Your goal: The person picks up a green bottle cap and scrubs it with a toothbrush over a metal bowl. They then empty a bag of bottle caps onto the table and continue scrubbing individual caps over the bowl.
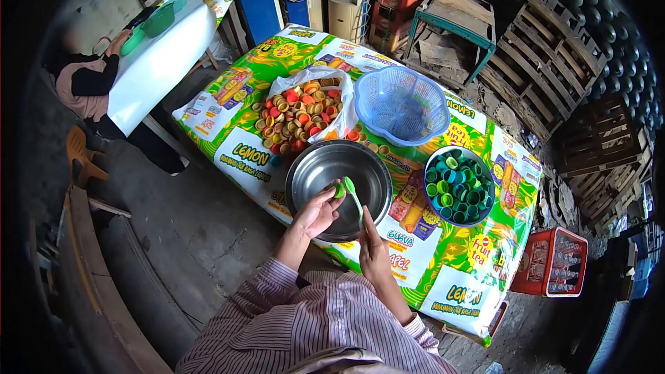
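Note:
Over the near part of a steel bowl (298, 173), my left hand (318, 213) pinches a green cap (339, 190) between thumb and fingers. My right hand (373, 249) is closed around the handle of a green brush-like tool (355, 197), whose upper end is right beside the cap. A bag (343, 121) of red, orange and tan caps (301, 114) lies open behind the bowl. To the right, a round bowl (492, 197) holds green and teal caps (458, 183). A blue plastic basket (402, 105) sits behind them.
A patterned cloth (454, 291) covers the table. At the left, a person (86, 83) sits at a white table (163, 62) with green basins (158, 21). A red crate of bottles (551, 263) stands at the right, below wooden pallets (544, 55).

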Demonstrator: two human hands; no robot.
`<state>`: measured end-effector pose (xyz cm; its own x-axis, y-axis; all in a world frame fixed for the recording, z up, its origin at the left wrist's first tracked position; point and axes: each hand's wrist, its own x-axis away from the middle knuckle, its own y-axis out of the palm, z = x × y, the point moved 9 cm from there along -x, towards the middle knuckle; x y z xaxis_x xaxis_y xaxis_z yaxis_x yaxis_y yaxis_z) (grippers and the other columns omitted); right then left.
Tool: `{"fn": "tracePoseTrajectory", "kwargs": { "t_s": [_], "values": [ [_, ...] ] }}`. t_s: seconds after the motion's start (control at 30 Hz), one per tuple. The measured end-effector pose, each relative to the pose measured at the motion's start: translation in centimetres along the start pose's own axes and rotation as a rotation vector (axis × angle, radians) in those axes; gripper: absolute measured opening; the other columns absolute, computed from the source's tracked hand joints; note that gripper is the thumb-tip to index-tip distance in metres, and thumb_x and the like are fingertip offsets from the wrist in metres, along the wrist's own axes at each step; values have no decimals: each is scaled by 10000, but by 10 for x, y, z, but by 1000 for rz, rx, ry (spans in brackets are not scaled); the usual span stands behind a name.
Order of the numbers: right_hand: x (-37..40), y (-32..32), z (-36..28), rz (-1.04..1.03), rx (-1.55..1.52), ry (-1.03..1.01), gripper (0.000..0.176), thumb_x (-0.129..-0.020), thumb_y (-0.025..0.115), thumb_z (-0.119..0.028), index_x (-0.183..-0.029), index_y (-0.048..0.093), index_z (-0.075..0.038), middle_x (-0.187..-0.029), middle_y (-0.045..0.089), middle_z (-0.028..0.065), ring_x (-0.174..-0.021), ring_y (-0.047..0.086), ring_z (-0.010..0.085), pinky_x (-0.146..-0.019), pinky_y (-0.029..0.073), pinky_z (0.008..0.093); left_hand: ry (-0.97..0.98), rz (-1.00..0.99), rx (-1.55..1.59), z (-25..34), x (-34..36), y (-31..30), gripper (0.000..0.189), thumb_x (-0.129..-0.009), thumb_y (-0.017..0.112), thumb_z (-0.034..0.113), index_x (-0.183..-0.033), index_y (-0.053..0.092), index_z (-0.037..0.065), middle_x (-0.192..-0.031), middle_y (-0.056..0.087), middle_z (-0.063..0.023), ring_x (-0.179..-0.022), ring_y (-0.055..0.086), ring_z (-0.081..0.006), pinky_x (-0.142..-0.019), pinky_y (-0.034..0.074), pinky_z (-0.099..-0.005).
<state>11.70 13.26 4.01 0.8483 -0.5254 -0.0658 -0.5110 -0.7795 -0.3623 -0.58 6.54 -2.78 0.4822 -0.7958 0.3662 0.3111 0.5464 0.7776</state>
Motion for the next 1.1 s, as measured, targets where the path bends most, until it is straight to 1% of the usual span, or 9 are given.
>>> {"fn": "tracePoseTrajectory", "kwargs": {
  "t_s": [0.1, 0.17, 0.3, 0.4, 0.53, 0.73, 0.8, 0.97, 1.1],
  "values": [
    [-2, 7, 1, -35, 12, 22, 506, -859, 422, -15, -1333, 290, -131, -551, 487, 195, -474, 528, 223, -489, 365, 243, -4, 57, -35, 2, 2, 2, 180, -836, 560, 223, -1015, 573, 209, -984, 581, 72, -948, 506, -45, -850, 263, -263],
    [-2, 5, -6, -12, -6, -18, 506, -859, 423, -16, -1334, 290, -133, -559, 492, 196, -480, 532, 221, -493, 364, 242, -22, 103, -125, 2, 0, -3, 184, -848, 530, 245, -1023, 570, 206, -994, 573, 81, -962, 502, -48, -728, 290, -252],
    [1, 8, -4, -15, -39, -37, 494, -867, 418, -34, -1333, 292, -139, -581, 507, 204, -505, 548, 219, -512, 368, 242, -74, 33, -58, 3, -2, -4, 179, -844, 533, 225, -1017, 573, 199, -975, 577, 73, -944, 515, -62, -701, 310, -247],
    [3, 5, 3, 43, -90, -21, 491, -866, 423, -41, -1330, 298, -140, -586, 512, 210, -521, 564, 238, -520, 377, 246, -95, -11, -27, -4, -5, -5, 137, -822, 572, 219, -958, 592, 215, -956, 589, 80, -902, 522, -49, -769, 304, -274],
    [6, 7, -7, -13, -23, -46, 502, -858, 431, -34, -1330, 300, -142, -582, 522, 217, -508, 556, 327, -492, 403, 274, -61, -107, 103, -1, -4, 11, 84, -844, 532, 174, -907, 586, 161, -945, 599, 44, -878, 561, -83, -658, 351, -274],
    [4, 3, -11, 57, 29, -125, 524, -843, 425, -18, -1335, 288, -136, -549, 506, 210, -498, 552, 336, -468, 403, 290, -41, 58, 280, 1, -5, 7, 72, -845, 535, 124, -900, 571, 94, -950, 604, -3, -898, 576, -119, -696, 379, -318],
    [0, -1, 2, 84, 44, -38, 524, -845, 441, -23, -1335, 292, -135, -586, 532, 223, -521, 567, 347, -481, 422, 314, -47, 10, 348, -1, -8, 6, 78, -844, 548, 129, -907, 568, 88, -949, 604, -11, -900, 578, -128, -709, 385, -324],
    [1, 8, -11, 53, 29, -121, 511, -856, 430, -32, -1337, 291, -135, -612, 545, 230, -545, 576, 354, -508, 439, 351, -55, 58, 389, 0, -4, 9, 111, -832, 568, 118, -932, 557, 71, -931, 608, -30, -889, 585, -136, -725, 407, -311],
    [-2, 3, -6, 80, 10, -78, 518, -846, 431, -15, -1333, 297, -134, -580, 526, 213, -492, 556, 328, -475, 414, 300, -19, 23, 416, 6, 1, 14, 112, -824, 568, 92, -920, 542, 43, -933, 611, -65, -909, 587, -158, -789, 449, -329]
  ]
}}
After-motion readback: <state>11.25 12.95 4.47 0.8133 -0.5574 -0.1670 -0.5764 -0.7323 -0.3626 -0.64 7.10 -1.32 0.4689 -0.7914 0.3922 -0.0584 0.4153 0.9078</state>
